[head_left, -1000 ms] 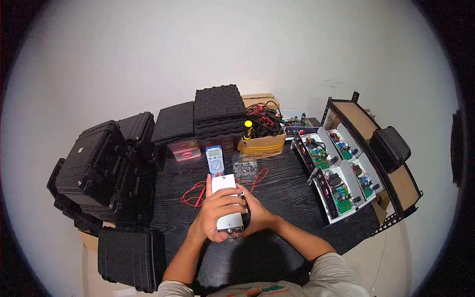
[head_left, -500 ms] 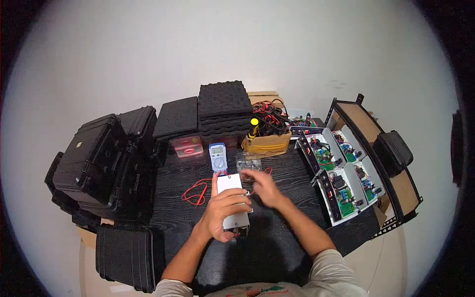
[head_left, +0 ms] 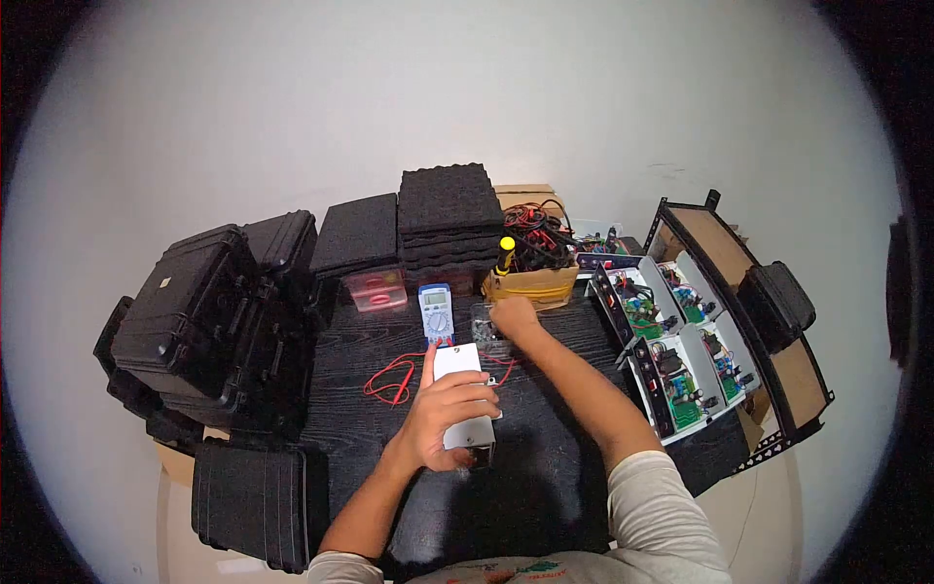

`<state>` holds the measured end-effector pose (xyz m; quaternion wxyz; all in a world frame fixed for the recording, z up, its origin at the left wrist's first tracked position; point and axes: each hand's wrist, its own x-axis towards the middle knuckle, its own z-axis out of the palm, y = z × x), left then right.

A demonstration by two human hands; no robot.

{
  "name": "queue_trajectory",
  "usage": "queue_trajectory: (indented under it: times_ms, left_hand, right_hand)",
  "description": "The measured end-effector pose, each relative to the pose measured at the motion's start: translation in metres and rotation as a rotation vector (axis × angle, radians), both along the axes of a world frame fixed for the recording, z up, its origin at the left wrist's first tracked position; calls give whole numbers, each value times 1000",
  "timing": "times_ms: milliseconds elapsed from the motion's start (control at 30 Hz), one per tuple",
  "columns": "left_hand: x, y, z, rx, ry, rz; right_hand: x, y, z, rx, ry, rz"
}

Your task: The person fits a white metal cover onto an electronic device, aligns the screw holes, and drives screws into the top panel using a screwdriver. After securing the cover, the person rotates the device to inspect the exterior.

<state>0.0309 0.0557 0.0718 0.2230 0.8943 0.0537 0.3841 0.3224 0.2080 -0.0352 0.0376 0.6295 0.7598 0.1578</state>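
A white metal box (head_left: 457, 361) stands at the middle of the black table, with my left hand (head_left: 443, 420) wrapped round it. My right hand (head_left: 514, 317) is at the right edge of a small clear container (head_left: 482, 327) of small parts; its fingers look curled, but their tips are hidden. Just behind the white box lies a blue and white multimeter (head_left: 437, 313), with red test leads (head_left: 397, 391) looping to its left. A yellow and black screwdriver (head_left: 505, 255) stands upright by the cardboard box.
Black hard cases (head_left: 170, 311) are stacked at the left. Behind are black foam sheets (head_left: 449, 200), a red clear-lidded box (head_left: 377, 291) and a cardboard box (head_left: 535, 285) of cables. Open white housings with circuit boards (head_left: 685, 414) stand at the right, beside a shelf (head_left: 800, 375).
My right hand has moved from beside the white box up to the clear container. My left hand still holds the white box. The whole view has shifted slightly.
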Motion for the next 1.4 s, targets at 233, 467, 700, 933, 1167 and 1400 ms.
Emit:
queue_trajectory:
  times_ms: [233, 467, 700, 933, 1167, 1400]
  left_hand:
    - [-1, -2, 7, 14, 47, 1]
    - [-3, -2, 15, 10, 105, -18]
    - [0, -2, 13, 5, 88, -14]
    - [4, -3, 16, -6, 47, -35]
    - [10, -6, 18, -3, 34, -40]
    - [16, -8, 18, 7, 58, -28]
  right_hand:
    - [-3, -19, 32, 0, 168, 95]
    - [-38, -125, 110, 63, 1385, 335]
    - [-67, -244, 149, 0, 1397, 680]
    - [-85, -266, 144, 10, 1296, 648]
    - [-86, -260, 130, 138, 1254, 715]
    - [-79, -265, 136, 65, 1259, 671]
